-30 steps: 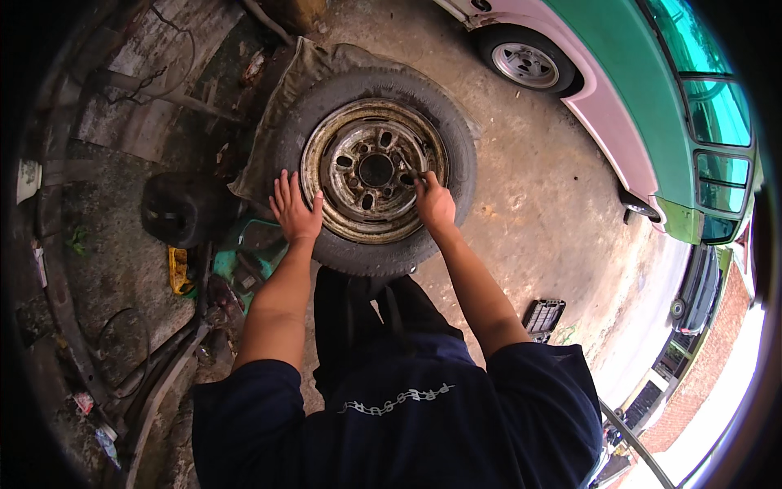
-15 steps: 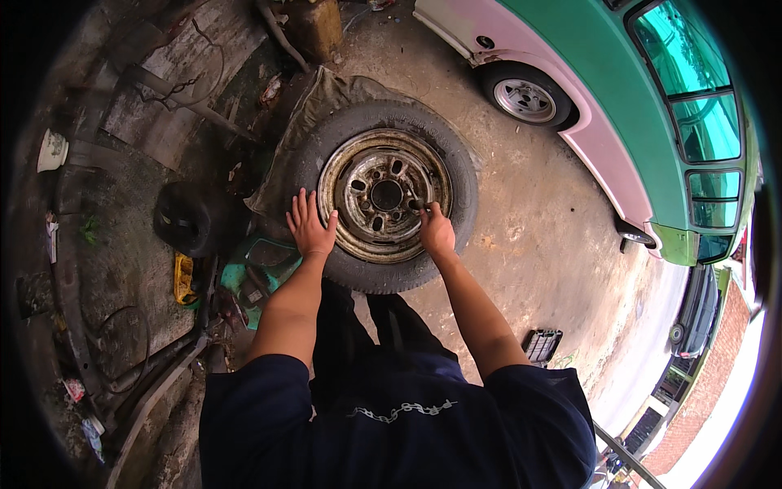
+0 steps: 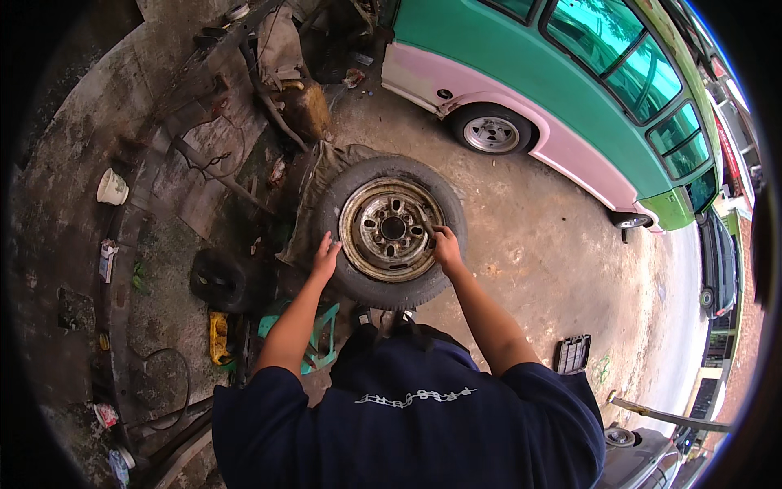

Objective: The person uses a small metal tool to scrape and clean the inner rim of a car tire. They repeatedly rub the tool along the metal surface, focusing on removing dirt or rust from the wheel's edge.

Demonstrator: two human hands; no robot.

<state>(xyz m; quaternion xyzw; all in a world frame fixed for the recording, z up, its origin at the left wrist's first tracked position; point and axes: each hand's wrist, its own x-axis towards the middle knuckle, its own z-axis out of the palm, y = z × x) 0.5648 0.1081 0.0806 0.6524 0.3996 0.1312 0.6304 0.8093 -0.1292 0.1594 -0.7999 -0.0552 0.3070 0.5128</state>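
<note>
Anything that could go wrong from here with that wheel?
The dark tool in the right hand might slip on the stained rim and knock the knuckles. The tyre could shift: the left hand is just at its edge, and rumpled cloth shows beside it.

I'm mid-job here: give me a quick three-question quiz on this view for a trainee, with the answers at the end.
1. Multiple choice: what does the wheel rest on?
A) a wooden pallet
B) a crumpled drab sheet
C) a steel workbench

2. True or false: the right hand is empty.

3. Fill in the blank: seen by the wearer, the green-and-pink van stands ahead and to the ____ of the wheel.

Key:
1. B.
2. False: it holds a slim dark tool, its exact kind unclear.
3. right.
</note>
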